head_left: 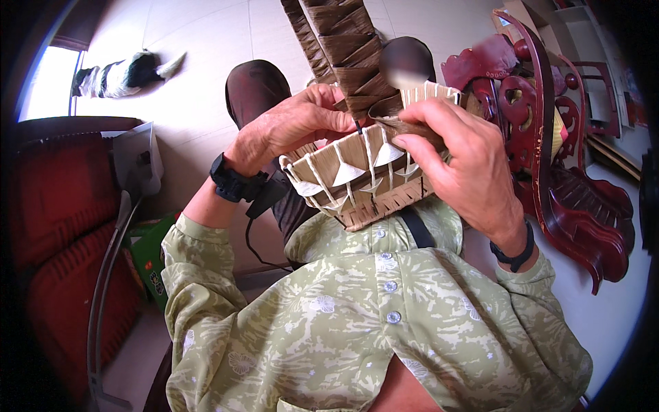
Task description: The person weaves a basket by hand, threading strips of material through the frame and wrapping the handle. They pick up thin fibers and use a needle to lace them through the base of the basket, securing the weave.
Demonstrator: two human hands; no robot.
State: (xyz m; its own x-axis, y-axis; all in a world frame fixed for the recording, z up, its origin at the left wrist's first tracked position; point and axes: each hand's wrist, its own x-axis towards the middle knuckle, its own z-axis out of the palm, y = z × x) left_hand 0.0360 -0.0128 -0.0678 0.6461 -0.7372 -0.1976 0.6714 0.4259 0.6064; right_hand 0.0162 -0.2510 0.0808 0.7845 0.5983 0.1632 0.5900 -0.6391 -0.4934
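Observation:
A woven basket [329, 168] of pale tan strips rests on my lap, with white cords and small white triangular pieces along its outer wall. From its rim rises a wide brown handle [349, 58], covered in folded, overlapping strip. My left hand [298, 122] is closed at the handle's base, thumb and fingers gripping the basket rim; some fingertips are hidden behind the handle. My right hand [463, 154] pinches a loose brown strip [403, 126] running from the handle's base along the rim. Part of the basket's far side is hidden by both hands.
Carved dark red wooden furniture [546, 123] stands close on my right. On the left are a red padded seat [68, 275], a green box [147, 257] and a curved metal frame [103, 302]. A black-and-white furry animal [123, 75] lies on the floor ahead.

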